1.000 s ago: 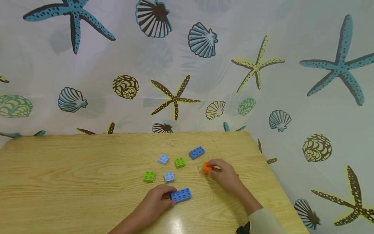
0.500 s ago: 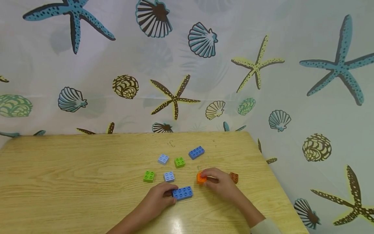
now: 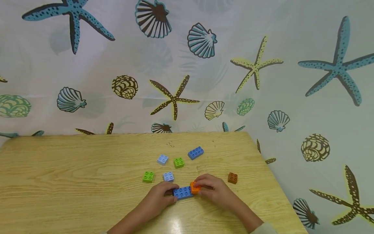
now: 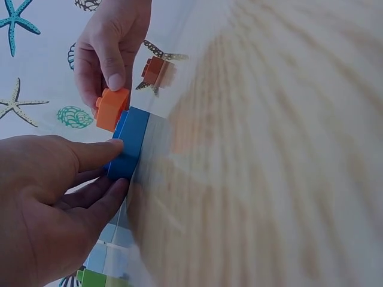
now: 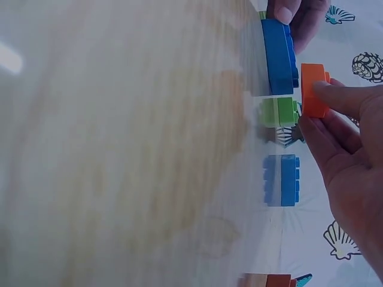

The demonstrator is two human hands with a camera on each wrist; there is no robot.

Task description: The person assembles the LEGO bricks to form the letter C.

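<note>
On the table, my left hand grips the left end of a long blue toy building brick between thumb and fingers, studs facing up. My right hand pinches a square orange brick at the blue brick's right end. In the left wrist view the orange brick sits at stud level, overlapping the end of the blue brick. From the right wrist, the orange brick appears just above the stud side of the blue brick, near its end.
Behind the hands lie two light blue bricks, two green bricks and a second long blue brick. A brown brick rests right of my right hand. A patterned cloth hangs behind the wooden table.
My right hand has carried the orange brick left and nearer, to the blue brick's right end, uncovering the brown brick. The left hand has shifted the blue brick slightly right and away.
</note>
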